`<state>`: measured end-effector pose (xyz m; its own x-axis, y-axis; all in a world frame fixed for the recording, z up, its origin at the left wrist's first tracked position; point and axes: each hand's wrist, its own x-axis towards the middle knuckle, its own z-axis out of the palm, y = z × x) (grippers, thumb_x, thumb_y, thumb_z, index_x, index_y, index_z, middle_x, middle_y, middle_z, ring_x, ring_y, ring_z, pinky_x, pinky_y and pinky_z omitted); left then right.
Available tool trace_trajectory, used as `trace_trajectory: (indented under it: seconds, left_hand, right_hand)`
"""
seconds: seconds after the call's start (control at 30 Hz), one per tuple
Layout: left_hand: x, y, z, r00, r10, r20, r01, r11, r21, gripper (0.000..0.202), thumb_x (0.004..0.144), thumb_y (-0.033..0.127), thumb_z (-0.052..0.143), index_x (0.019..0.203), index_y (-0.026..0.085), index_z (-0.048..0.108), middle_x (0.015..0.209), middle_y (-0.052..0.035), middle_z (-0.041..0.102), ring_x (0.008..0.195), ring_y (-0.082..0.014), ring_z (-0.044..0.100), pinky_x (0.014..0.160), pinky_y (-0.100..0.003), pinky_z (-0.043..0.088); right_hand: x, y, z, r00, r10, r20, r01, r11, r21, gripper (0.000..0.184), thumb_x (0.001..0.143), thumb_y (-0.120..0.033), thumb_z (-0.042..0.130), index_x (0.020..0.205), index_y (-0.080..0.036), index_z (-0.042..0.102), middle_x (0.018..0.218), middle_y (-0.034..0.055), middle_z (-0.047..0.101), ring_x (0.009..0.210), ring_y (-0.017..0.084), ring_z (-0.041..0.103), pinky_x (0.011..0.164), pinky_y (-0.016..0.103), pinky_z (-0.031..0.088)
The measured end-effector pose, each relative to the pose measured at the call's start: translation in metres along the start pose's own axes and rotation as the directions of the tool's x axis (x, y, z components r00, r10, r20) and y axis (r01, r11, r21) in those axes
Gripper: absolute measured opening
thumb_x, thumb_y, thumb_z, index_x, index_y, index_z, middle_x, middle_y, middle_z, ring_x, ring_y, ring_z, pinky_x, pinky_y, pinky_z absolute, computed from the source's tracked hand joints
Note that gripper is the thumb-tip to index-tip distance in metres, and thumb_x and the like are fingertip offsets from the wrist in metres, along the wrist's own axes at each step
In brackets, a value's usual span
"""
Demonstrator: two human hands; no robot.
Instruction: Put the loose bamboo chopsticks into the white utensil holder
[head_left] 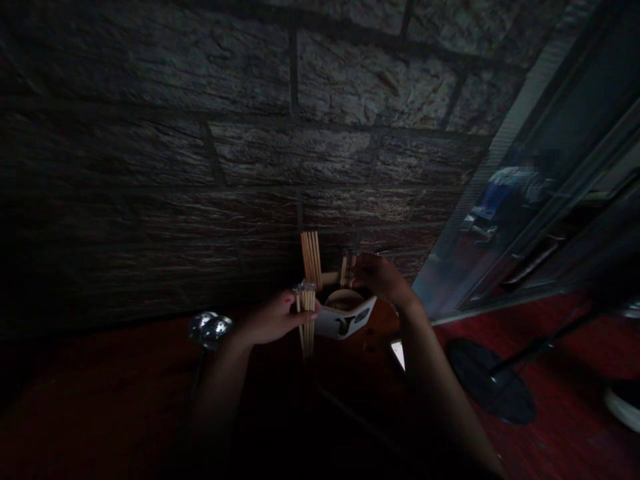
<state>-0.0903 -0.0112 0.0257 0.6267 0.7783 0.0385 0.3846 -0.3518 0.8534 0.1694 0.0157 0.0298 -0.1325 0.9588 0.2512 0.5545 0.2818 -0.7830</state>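
My left hand [280,316] is closed round a bundle of pale chopsticks [307,323], held roughly upright, with clear plastic at the upper end. In front of it stands a white box [345,325] with dark printing on its face. More chopsticks [311,257] stand upright at the box's back left. A round container [345,299] shows inside the box. Over the box's right back corner is my right hand [377,273], its fingers closed by a few short-looking chopsticks [344,270]; dim light partly hides the fingertips.
Shiny perforated metal ladles [211,328] are at the left on the dark reddish table [370,340]. A lit phone [399,354] lies near my right forearm. A stone-block wall [250,153] rises behind. To the right are a glass door [480,200] and a round black stand base [493,380].
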Motion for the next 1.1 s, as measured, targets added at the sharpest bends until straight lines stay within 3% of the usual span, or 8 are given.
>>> trace_trajectory:
  seconds: [0.47,0.67,0.9,1.1]
  left_hand:
    - [0.000,-0.002,0.000,1.000,0.027,0.008,-0.027,0.999,-0.018,0.019,0.086,0.032,0.060,0.099,0.020,0.066,0.099,-0.0035,0.069,0.096,-0.0217,0.064,0.089,-0.035,0.048]
    - [0.001,0.000,0.000,1.000,0.005,0.008,-0.005,1.000,0.010,0.021,0.085,0.033,0.060,0.099,0.018,0.065,0.100,-0.0038,0.069,0.097,-0.0213,0.063,0.089,-0.034,0.048]
    - [0.002,-0.003,0.000,1.000,0.024,0.016,-0.024,1.000,-0.005,0.022,0.086,0.034,0.060,0.099,0.018,0.065,0.098,-0.0035,0.069,0.096,-0.0209,0.064,0.087,-0.033,0.048]
    - [0.001,-0.002,0.000,1.000,0.023,0.004,-0.023,0.999,0.025,0.020,0.086,0.033,0.060,0.099,0.020,0.066,0.098,-0.0031,0.069,0.095,-0.0212,0.064,0.086,-0.033,0.049]
  right_hand:
    - [0.004,0.008,0.004,0.999,-0.024,0.036,0.020,0.992,0.126,0.014,0.082,-0.033,0.056,0.081,-0.019,0.055,0.079,0.0021,0.065,0.063,0.016,0.068,0.055,0.023,0.048]
    - [0.006,0.011,0.007,0.999,-0.019,0.048,0.013,0.990,0.141,0.016,0.082,-0.034,0.056,0.087,-0.019,0.059,0.082,0.0025,0.069,0.066,0.015,0.069,0.058,0.022,0.051]
    - [0.007,0.013,0.007,0.992,-0.056,0.115,0.021,0.959,0.281,0.019,0.078,-0.023,0.060,0.096,-0.018,0.064,0.096,0.0052,0.071,0.073,0.014,0.068,0.065,0.026,0.056]
    - [0.007,0.018,0.005,0.997,-0.032,0.076,0.013,0.969,0.245,0.020,0.079,-0.017,0.060,0.098,-0.019,0.068,0.102,0.0061,0.072,0.075,0.014,0.069,0.067,0.026,0.058]
